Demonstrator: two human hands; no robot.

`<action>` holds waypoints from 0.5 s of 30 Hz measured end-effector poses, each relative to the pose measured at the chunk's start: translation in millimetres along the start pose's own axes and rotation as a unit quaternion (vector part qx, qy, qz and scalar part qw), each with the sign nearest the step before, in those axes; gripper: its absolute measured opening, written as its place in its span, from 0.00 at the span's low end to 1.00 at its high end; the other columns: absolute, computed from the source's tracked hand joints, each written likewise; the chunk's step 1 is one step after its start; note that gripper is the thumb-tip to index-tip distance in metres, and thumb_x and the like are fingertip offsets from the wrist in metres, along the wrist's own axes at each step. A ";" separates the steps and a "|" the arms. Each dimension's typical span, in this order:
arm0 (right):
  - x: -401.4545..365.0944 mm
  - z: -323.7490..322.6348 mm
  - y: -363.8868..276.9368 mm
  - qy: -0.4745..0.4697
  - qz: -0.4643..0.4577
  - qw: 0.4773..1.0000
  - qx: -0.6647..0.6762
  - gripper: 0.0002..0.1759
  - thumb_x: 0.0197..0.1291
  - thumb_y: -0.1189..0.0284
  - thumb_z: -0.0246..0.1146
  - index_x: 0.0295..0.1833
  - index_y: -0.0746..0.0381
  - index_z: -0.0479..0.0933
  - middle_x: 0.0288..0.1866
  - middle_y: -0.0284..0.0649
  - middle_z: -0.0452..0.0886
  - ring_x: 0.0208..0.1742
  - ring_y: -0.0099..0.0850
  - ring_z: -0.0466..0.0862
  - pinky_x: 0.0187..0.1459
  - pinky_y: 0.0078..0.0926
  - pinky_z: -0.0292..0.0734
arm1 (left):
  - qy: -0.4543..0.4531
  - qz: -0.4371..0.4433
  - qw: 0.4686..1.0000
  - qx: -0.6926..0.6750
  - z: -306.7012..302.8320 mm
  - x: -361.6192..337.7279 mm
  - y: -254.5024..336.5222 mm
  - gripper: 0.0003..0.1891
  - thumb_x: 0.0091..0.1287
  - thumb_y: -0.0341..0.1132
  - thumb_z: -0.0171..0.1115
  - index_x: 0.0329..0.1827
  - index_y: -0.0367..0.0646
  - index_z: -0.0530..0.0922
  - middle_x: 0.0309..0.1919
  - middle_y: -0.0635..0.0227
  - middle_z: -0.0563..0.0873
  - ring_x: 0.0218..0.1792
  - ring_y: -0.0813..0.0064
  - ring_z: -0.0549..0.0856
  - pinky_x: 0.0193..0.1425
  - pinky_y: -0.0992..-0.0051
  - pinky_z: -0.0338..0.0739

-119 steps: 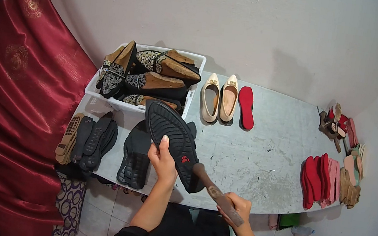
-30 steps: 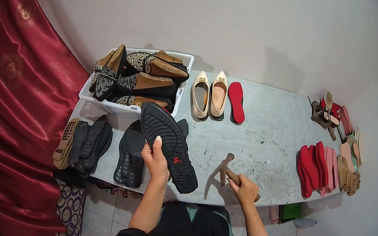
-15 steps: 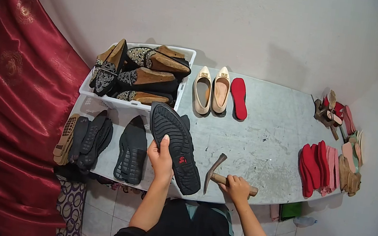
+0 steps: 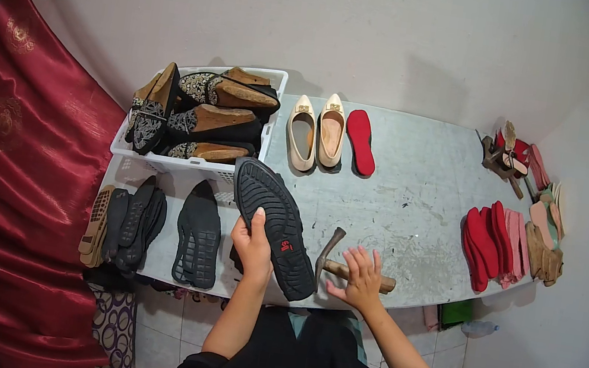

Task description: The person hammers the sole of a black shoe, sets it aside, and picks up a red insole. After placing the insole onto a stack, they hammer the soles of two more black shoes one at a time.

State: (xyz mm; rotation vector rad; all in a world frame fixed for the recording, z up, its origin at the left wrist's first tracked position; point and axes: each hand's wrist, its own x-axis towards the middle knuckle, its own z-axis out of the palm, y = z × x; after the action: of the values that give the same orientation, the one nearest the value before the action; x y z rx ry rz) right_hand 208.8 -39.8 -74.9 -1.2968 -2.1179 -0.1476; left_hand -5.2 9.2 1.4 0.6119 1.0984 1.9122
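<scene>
Left hand [image 4: 253,250] pinching black sole [image 4: 276,215] over table [image 4: 412,201], thumb on tread. Right hand [image 4: 362,278] fingers spread, over hammer [image 4: 335,268] lying near front edge; contact cannot be confirmed.

I get even, moderately bright light. Soft shadows lie on the plain off-white wall [image 4: 360,35]; the glossy dark-red satin curtain [image 4: 24,176] shows streaky sheen. Tread on the ridged black rubber sole [image 4: 279,226] reads sharply. My wide lens bows the pale-grey table [image 4: 418,164], and black vignetting rounds every corner.

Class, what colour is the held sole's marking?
The marking is red; the head view shows it best.
</scene>
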 end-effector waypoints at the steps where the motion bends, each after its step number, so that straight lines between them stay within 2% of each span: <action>1: 2.9 -5.2 -7.8 0.000 0.001 1.000 0.000 0.36 0.44 0.51 0.65 0.59 0.55 0.67 0.56 0.36 0.72 0.61 0.32 0.69 0.67 0.46 0.49 | -0.001 -0.001 1.000 0.000 1.1 -0.8 0.4 0.09 0.66 0.32 0.55 0.38 0.33 0.77 0.34 0.68 0.81 0.33 0.82 0.78 0.39 0.82 0.73; 3: 9.0 -14.1 -22.9 0.013 -0.094 0.995 0.034 0.38 0.44 0.50 0.65 0.61 0.54 0.66 0.59 0.34 0.71 0.64 0.29 0.67 0.68 0.47 0.47 | 0.025 0.006 1.000 -0.004 4.2 -0.6 2.2 0.10 0.66 0.33 0.54 0.38 0.33 0.77 0.33 0.67 0.81 0.33 0.82 0.78 0.39 0.82 0.73; 4: 9.7 -17.9 -30.2 -0.013 -0.107 0.993 0.048 0.37 0.46 0.51 0.64 0.64 0.49 0.65 0.62 0.29 0.69 0.65 0.27 0.66 0.69 0.47 0.44 | 0.024 0.005 1.000 -0.003 4.3 0.6 1.2 0.10 0.66 0.33 0.54 0.38 0.33 0.77 0.33 0.67 0.81 0.33 0.82 0.78 0.39 0.82 0.73; 5: 11.6 -15.8 -33.8 -0.013 -0.105 0.993 0.048 0.37 0.46 0.51 0.64 0.64 0.49 0.65 0.62 0.29 0.69 0.65 0.27 0.66 0.69 0.47 0.44 | 0.044 0.018 0.999 0.010 3.3 2.2 -0.7 0.10 0.66 0.33 0.54 0.38 0.33 0.77 0.33 0.67 0.81 0.32 0.81 0.78 0.38 0.82 0.73; 7: 18.9 -12.3 -39.0 -0.006 -0.199 0.980 -0.016 0.34 0.51 0.55 0.62 0.65 0.45 0.64 0.64 0.26 0.67 0.66 0.26 0.65 0.69 0.47 0.44 | 0.061 0.025 0.997 0.027 2.0 3.1 -2.0 0.11 0.67 0.34 0.54 0.38 0.32 0.77 0.33 0.67 0.81 0.32 0.81 0.78 0.38 0.81 0.74; 9: 28.7 -11.5 -43.5 -0.019 -0.204 0.978 -0.027 0.33 0.51 0.57 0.61 0.65 0.43 0.64 0.65 0.24 0.66 0.67 0.25 0.64 0.70 0.46 0.42 | 0.090 0.020 0.996 -0.002 1.6 4.0 -2.1 0.12 0.67 0.35 0.53 0.37 0.32 0.77 0.32 0.67 0.81 0.32 0.79 0.79 0.37 0.81 0.74; 11: 43.1 -8.9 -43.1 -0.027 -0.247 0.968 -0.045 0.31 0.53 0.59 0.58 0.65 0.43 0.63 0.65 0.24 0.66 0.68 0.23 0.62 0.70 0.46 0.42 | 0.098 -0.008 0.995 -0.021 1.1 7.8 -4.2 0.13 0.68 0.36 0.52 0.38 0.32 0.76 0.34 0.66 0.81 0.33 0.77 0.80 0.38 0.80 0.75; 15: 65.7 -7.4 -39.6 -0.017 -0.254 0.966 -0.031 0.25 0.58 0.68 0.52 0.63 0.43 0.67 0.64 0.24 0.68 0.67 0.23 0.64 0.69 0.46 0.46 | 0.139 -0.039 0.988 -0.056 -8.3 17.6 -7.5 0.13 0.68 0.37 0.52 0.40 0.34 0.75 0.37 0.64 0.81 0.34 0.75 0.81 0.39 0.78 0.76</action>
State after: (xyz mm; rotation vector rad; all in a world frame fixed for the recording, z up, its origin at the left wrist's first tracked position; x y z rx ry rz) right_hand 159.1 -12.9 -22.4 -0.7631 -2.4513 -0.4122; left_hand -17.6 22.3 -9.1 0.2409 1.1582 2.0162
